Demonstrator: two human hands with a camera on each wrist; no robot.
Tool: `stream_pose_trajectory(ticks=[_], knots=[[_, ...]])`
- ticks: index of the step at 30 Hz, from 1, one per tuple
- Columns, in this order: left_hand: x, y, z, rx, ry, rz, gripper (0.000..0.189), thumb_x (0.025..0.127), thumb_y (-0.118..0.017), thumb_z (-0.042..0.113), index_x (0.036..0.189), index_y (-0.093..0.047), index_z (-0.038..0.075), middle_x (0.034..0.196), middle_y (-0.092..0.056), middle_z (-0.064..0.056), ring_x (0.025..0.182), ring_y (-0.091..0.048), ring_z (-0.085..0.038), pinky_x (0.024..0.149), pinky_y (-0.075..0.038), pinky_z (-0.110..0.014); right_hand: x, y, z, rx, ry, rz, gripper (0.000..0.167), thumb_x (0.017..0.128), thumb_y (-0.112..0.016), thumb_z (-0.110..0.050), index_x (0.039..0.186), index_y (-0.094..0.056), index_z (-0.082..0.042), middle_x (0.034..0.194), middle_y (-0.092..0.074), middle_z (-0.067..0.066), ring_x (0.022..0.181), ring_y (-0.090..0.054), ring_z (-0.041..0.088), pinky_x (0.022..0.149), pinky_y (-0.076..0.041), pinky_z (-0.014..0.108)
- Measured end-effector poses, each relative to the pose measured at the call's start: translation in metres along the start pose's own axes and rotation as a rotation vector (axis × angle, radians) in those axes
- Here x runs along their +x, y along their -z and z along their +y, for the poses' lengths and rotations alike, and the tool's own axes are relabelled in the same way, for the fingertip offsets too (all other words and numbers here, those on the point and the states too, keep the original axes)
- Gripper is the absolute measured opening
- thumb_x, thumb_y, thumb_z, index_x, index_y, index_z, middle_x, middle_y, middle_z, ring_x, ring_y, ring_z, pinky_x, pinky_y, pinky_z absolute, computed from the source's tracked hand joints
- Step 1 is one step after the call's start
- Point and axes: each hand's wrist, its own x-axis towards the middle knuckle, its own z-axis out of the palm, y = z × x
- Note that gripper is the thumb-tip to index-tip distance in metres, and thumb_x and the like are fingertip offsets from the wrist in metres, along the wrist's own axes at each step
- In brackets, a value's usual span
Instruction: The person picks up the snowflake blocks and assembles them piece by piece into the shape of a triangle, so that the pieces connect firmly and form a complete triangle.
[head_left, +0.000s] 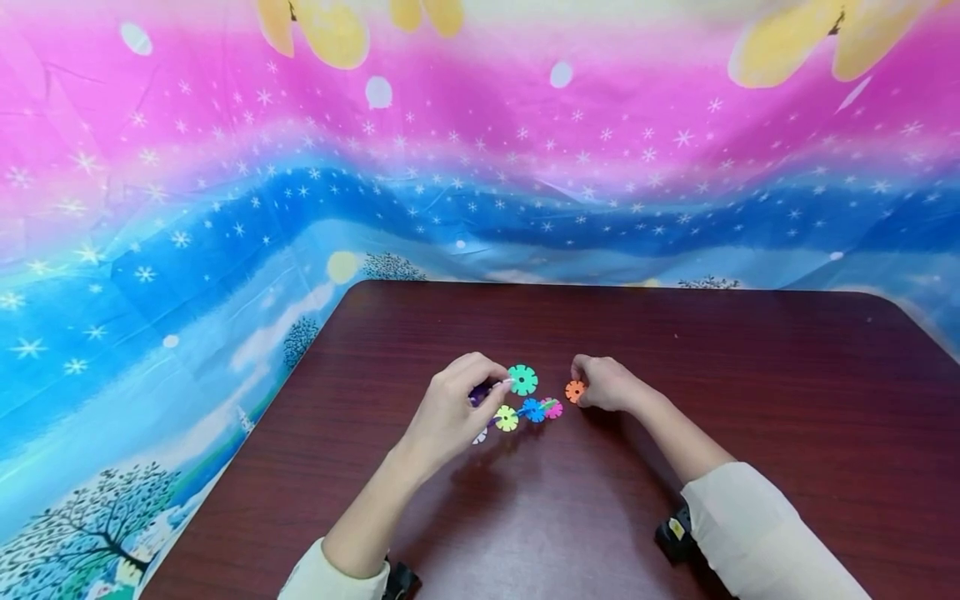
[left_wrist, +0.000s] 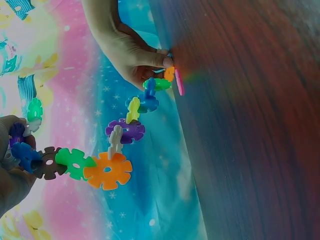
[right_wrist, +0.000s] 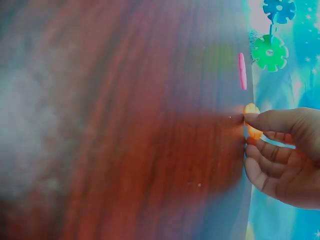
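My left hand grips a chain of slotted plastic snowflake discs, raised above the table; part of it is hidden behind the fingers. In the left wrist view the hanging chain runs through a dark disc, a larger orange disc, a purple disc and a yellow disc to a blue disc and a green disc. My right hand pinches a single orange disc close to the tabletop. A pink disc lies edge-on to the right wrist view, beside that hand.
The dark reddish wooden table spreads around both hands. A pink and blue patterned cloth hangs along its back and left edges. A black wrist device sits under the right sleeve.
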Motion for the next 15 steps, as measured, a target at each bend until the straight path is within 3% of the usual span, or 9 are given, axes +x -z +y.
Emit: stream_pose_trajectory(ticks=[7, 15], knots=[[-0.001, -0.003, -0.001, -0.003, 0.007, -0.004, 0.006, 0.083, -0.068, 0.003, 0.087, -0.065, 0.007, 0.082, -0.058, 0.004, 0.074, -0.049, -0.006, 0.061, -0.045, -0.017, -0.011, 0.001, -0.002, 0.082, 0.012, 0.075, 0.016, 0.083, -0.060, 0.005, 0.085, -0.049, -0.007, 0.072, -0.049, 0.005, 0.061, -0.047, 0.017, 0.054, -0.039, 0.029], [0.000, -0.004, 0.000, -0.001, 0.015, -0.012, 0.009, 0.081, -0.069, 0.003, 0.088, -0.066, 0.007, 0.084, -0.060, 0.003, 0.075, -0.050, -0.005, 0.062, -0.046, -0.017, -0.032, 0.012, -0.009, 0.245, 0.111, 0.286, 0.014, 0.083, -0.061, 0.004, 0.088, -0.052, -0.007, 0.077, -0.059, 0.003, 0.067, -0.056, 0.016, 0.059, -0.046, 0.030]])
